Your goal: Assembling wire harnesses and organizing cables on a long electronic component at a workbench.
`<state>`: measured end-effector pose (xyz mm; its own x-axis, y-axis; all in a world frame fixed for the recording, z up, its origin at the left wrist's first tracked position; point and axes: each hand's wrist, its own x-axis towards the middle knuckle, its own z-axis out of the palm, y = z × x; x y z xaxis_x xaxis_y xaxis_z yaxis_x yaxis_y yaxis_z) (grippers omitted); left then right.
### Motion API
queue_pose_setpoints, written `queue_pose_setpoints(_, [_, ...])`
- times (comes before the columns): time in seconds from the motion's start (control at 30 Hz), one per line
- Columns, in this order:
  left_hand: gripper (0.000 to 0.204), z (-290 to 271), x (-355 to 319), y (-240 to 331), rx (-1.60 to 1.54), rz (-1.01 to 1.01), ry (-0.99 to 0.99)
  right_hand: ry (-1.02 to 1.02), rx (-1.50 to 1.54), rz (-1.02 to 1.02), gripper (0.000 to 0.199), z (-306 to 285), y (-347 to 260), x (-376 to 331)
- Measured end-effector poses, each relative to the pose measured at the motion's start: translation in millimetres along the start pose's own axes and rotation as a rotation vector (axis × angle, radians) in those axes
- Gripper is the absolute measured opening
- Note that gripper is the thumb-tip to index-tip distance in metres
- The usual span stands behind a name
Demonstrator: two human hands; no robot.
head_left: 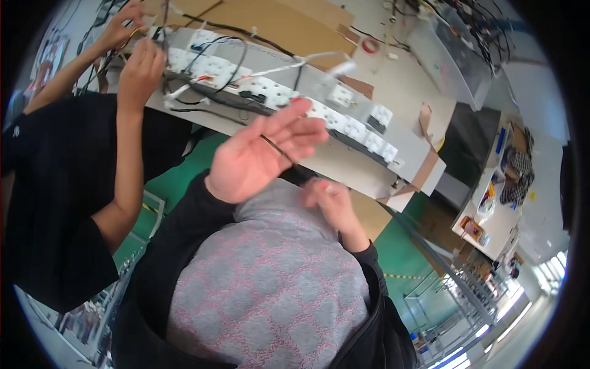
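My left hand [252, 157] is palm up in front of the bench, fingers stretched out and slightly apart. A thin dark cable [273, 146] crosses its palm and fingers without being gripped. Beside it on the right, lower and close to my body, my right hand [332, 203] has its fingers curled in. Motion blurs those fingertips, and what they hold, if anything, is hidden. Between the hands shows a dark length [299, 174], too unclear to name. Beyond my fingers runs a row of white sockets [279, 92] along the bench edge, with loose cables across it.
At left, another person's hands [141, 71] handle cables by the bench. A clear plastic bin [452, 61] with black cables stands far right. Red tape [370, 45] and cardboard [295, 24] lie on the bench. A side table [491, 209] holds cloth and small items.
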<state>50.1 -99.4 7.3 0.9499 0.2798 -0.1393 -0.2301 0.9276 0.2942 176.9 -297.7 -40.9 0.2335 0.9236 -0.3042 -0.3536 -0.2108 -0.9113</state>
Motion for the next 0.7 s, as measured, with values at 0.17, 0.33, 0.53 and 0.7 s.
queue_pose_setpoints(0.17, [0.052, -22, -18, -43, 0.835, -0.140, -0.010, 0.227, 0.747, -0.010, 0.047, -6, -76, 33])
queue_pose_setpoints(0.33, [0.022, -15, -13, -70, 1.157, -0.192, -0.063, 0.192, 0.731, -0.014, 0.043, 6, -100, 64])
queue_pose_setpoints(0.53, [0.026, -3, -17, -67, 0.916, -0.091, 0.144, 0.169, -0.122, -0.037, 0.041, -1, -87, 24])
queue_pose_setpoints(0.7, [0.028, -2, -17, -71, 0.749, 0.063, 0.339, -0.226, -0.317, 0.220, 0.018, -5, -41, -15])
